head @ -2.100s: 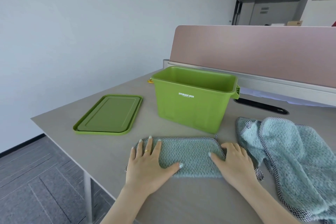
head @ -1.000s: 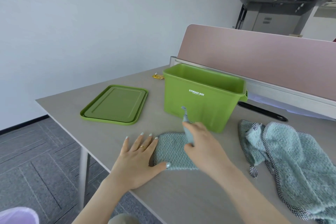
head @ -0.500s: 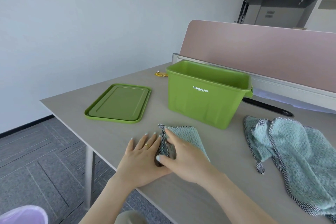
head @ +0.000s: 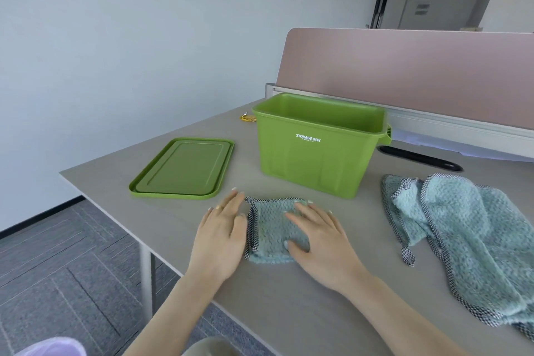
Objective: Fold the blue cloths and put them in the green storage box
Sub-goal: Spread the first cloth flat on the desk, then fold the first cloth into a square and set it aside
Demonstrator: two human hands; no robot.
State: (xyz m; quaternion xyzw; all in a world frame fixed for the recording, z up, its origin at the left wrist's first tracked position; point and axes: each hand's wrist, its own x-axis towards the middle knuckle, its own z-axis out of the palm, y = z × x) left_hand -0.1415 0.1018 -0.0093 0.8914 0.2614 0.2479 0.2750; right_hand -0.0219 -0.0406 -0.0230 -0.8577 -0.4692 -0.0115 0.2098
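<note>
Two bare hands work a small folded square of pale blue waffle-weave cloth (head: 271,231) lying on the grey matte bench (head: 289,306), just in front of the green plastic storage box (head: 310,153). The right hand (head: 320,240) lies flat on top of the cloth, fingers straight and pressing, clasping nothing. The left hand (head: 222,234) rests flat on the bench, its fingers touching the cloth's left edge, where a black-and-white checked binding runs; its grip is likewise released.

The step in hand looks like setting the last fold. To do it well, I would press from the centre outward so the thick pile lies flat, and square the bound edges against the left hand before lifting. Plush fabric like this tends to spring open, so pinching all layers together at the lift should keep the square intact on the way into the box.

To the right of the box, a loose heap of the same blue, check-edged cloth (head: 468,240) lies rumpled, a small hanging loop trailing from it, not yet folded. The box stands upright and open, its walls smooth and slightly tapered, with white lettering on the front. Its flat green rimmed lid (head: 185,169) lies to the left of the box. Beyond the box rises a dusty pink partition panel (head: 404,72).
</note>
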